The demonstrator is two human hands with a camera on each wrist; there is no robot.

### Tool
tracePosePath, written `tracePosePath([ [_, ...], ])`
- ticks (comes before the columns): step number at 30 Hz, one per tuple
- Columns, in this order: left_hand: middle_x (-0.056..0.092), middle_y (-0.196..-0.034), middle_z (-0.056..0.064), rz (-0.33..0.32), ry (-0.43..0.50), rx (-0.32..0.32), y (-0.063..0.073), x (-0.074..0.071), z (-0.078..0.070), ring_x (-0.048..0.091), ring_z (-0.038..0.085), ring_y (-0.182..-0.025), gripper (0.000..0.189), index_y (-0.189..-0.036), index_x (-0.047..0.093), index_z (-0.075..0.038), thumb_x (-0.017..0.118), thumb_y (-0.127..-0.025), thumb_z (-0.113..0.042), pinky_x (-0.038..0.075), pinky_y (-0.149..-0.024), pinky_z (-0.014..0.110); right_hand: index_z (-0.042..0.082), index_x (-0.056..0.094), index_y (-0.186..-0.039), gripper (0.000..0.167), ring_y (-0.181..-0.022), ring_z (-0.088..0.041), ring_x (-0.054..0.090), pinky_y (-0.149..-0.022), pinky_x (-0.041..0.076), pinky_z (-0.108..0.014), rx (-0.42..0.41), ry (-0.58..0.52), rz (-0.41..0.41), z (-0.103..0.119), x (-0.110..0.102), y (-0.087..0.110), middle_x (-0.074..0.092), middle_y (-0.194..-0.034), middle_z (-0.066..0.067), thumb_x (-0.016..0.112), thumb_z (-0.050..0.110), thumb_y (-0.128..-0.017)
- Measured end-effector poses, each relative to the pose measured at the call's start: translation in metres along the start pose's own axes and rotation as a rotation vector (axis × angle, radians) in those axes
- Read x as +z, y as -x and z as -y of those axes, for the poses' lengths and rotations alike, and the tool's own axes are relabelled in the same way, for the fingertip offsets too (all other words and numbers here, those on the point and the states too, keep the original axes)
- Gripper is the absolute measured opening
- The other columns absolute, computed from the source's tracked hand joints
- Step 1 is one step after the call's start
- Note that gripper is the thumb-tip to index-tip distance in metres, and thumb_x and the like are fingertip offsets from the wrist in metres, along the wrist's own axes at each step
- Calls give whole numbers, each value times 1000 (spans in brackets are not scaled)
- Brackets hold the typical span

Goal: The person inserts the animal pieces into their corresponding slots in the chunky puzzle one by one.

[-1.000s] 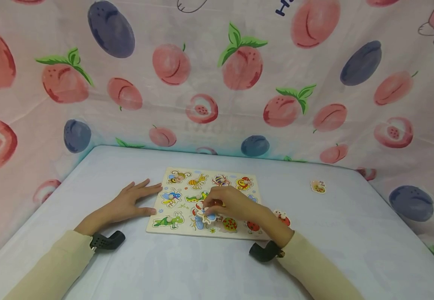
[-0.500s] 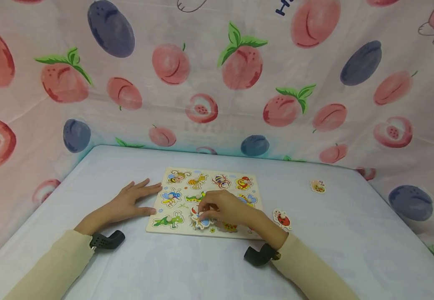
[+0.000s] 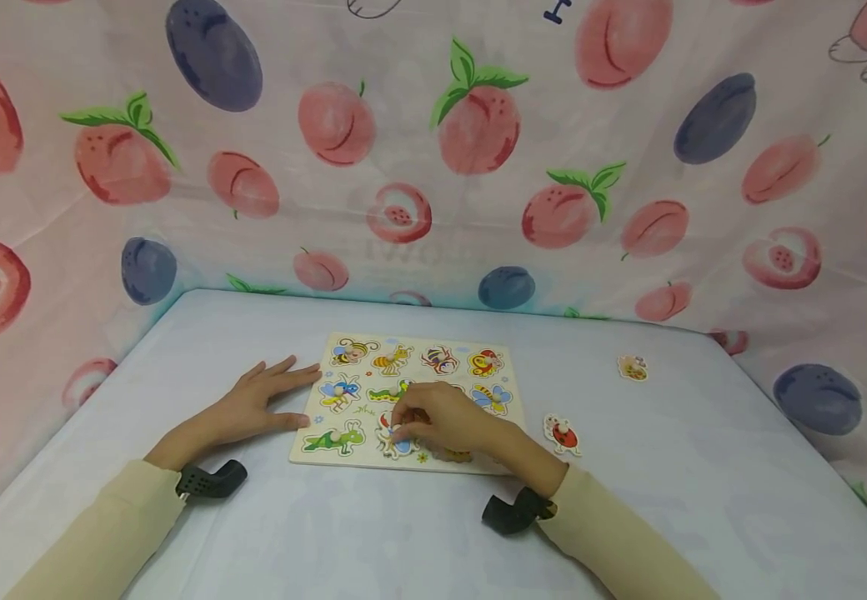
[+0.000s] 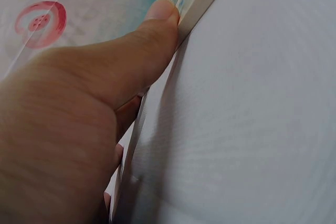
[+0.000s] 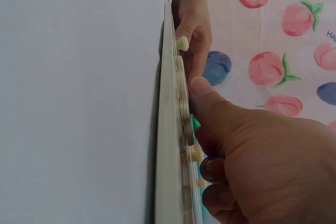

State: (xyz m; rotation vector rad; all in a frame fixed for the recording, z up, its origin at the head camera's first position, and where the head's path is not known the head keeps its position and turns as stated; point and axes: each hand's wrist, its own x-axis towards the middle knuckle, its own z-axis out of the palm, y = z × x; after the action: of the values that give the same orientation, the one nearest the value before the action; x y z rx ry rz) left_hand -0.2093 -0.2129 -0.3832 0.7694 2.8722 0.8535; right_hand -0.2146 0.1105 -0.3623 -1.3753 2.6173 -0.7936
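Observation:
A wooden peg puzzle board [image 3: 302, 457] with colourful insect pieces lies on the table. My right hand [image 3: 444, 417] is over its middle, thumb and fingertips pinching a blue-winged insect puzzle piece [image 3: 401, 447] by the top. That piece sits over the second spot of the front row; in the right wrist view its edge [image 5: 184, 95] shows just proud of the board, and its knob is hidden by the thumb. With fingers spread, my left hand [image 3: 249, 404] rests at the board's left edge, its thumb touching the side in the left wrist view.
Right of the board lies a ladybug piece [image 3: 563, 435] with a knob. Farther back on the right is another small insect piece [image 3: 633, 367]. A fruit-print cloth [image 3: 403, 275] hangs behind the white table [image 3: 373, 542].
The right hand has lowered the blue-winged puzzle piece from a tilted position to nearly flat on the board, moving slightly left. The ladybug piece is now fully uncovered. The left hand stays in place.

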Motion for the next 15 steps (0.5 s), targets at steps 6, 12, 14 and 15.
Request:
tracePosePath([
  [6, 39, -149, 5, -1, -1, 6, 0, 1, 1, 14, 36, -143, 76, -144, 45, -13, 70, -82, -48, 0, -112, 57, 24, 67, -88, 12, -68, -5, 45, -60, 40, -19, -3, 8, -19, -1, 3, 0, 55, -79, 17, 71, 35, -85],
  [12, 39, -149, 5, -4, 3, 9, 0, 1, 1, 14, 37, -143, 77, -144, 45, -13, 70, -82, -49, 1, -112, 57, 23, 66, -90, 14, -69, -4, 47, -60, 41, -20, 39, 11, -48, 1, 4, 0, 57, -79, 19, 70, 35, -86],
  [14, 39, -149, 5, -5, 5, 10, 1, 0, 1, 14, 37, -143, 76, -144, 45, -12, 70, -82, -49, 0, -112, 57, 23, 66, -91, 15, -68, -4, 46, -59, 41, -20, 52, 12, -54, 2, 5, -1, 56, -78, 19, 70, 36, -86],
  [15, 39, -149, 5, -5, 5, 10, 1, 0, 1, 14, 37, -143, 77, -144, 45, -12, 70, -82, -49, 1, -112, 57, 23, 66, -91, 15, -67, -4, 46, -58, 40, -20, 55, 6, -54, 3, 5, -1, 56, -77, 18, 71, 36, -85],
])
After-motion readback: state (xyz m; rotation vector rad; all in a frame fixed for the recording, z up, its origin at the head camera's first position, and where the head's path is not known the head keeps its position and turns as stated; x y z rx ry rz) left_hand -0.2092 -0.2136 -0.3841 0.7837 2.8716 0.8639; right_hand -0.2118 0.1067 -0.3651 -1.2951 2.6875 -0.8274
